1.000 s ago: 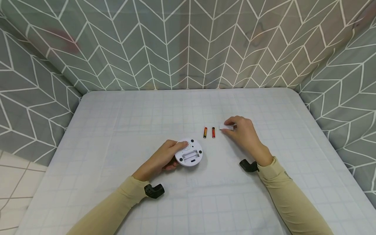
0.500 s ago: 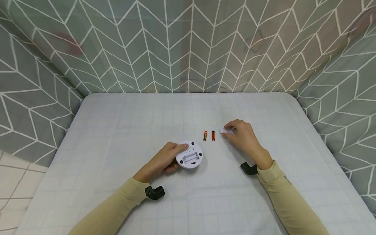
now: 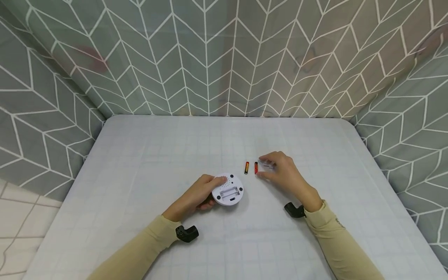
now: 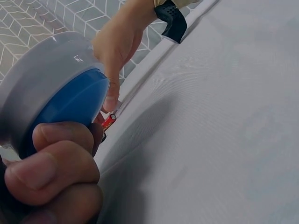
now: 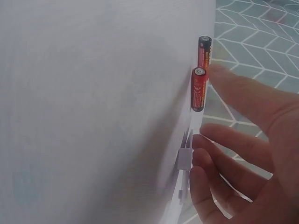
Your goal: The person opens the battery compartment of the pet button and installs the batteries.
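Note:
My left hand (image 3: 197, 193) grips a round white device (image 3: 229, 193), thumb on top and fingers curled beneath. Its upturned face shows an open battery compartment with bare slots; the left wrist view shows a blue part (image 4: 70, 100) on its other side. My right hand (image 3: 285, 174) hovers with thumb and index finger apart, their tips near the ends of the closer red-and-black battery (image 3: 256, 167). A second battery (image 3: 246, 168) lies just left of it. Under the right fingers is a small white plastic cover (image 5: 185, 159), partly hidden by the hand in the head view.
A white gridded cloth covers the table (image 3: 157, 155). Grey curtains (image 3: 224, 58) with white zigzag lines hang behind and at both sides. Black wrist cameras (image 3: 187, 233) are strapped to both wrists.
My right hand has let go of the white cover, spread thumb and index finger, and moved left toward the closer battery. The left hand keeps its grip on the device.

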